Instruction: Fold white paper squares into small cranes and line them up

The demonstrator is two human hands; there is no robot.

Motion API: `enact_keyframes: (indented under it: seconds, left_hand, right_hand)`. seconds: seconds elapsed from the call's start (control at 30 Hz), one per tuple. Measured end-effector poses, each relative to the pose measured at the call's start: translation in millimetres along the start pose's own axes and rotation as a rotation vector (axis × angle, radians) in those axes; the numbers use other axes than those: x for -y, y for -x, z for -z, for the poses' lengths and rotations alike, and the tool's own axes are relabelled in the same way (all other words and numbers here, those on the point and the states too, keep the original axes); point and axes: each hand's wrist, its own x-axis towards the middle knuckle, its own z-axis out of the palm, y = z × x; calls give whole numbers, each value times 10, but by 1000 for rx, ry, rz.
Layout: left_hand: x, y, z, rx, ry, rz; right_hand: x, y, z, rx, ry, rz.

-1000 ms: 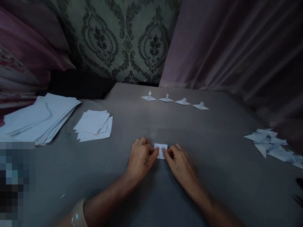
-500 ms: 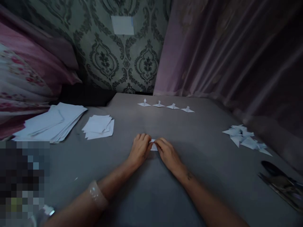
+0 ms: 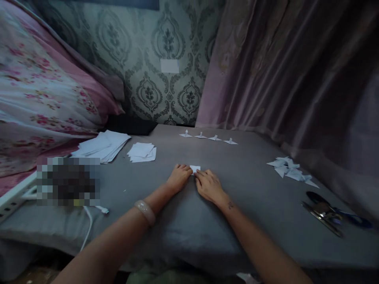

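Right now both hands are pressing down on a small folded white paper lying flat on the grey bench, just ahead of the person's body. The left hand is sitting on the paper's left edge and the right hand on its right and near edge, so the piece is lying directly between the 2 grips, neither hand clearly nearer. Both grips are closing fingertips onto the paper and pinning it to the surface; only its far strip is showing, running left to right. Farther away, 4 folded paper figures are standing in a row, well apart from the hands. A small stack of paper squares is lying to the left, paper offcuts and scissors to the right
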Motion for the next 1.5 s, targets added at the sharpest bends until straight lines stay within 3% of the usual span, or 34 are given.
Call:
enact_keyframes:
  seconds: [0.23,0.77,1.07,1.33,1.5]
  left_hand:
    - [33,172,-20,24,65,-67]
    - [-116,209,44,35,28,104]
    - [-145,231,138,45,22,126]
    - [-74,75,133,6,18,71]
    - [28,-125,56,27,9,2]
  right_hand:
    - [175,79,31,20,79,-13]
    - [136,43,16,83,140,-24]
    - [103,53,54,72,88,20]
    - [-149,34,119,95,-71,33]
    - [-411,-124,140,92,-275,-44]
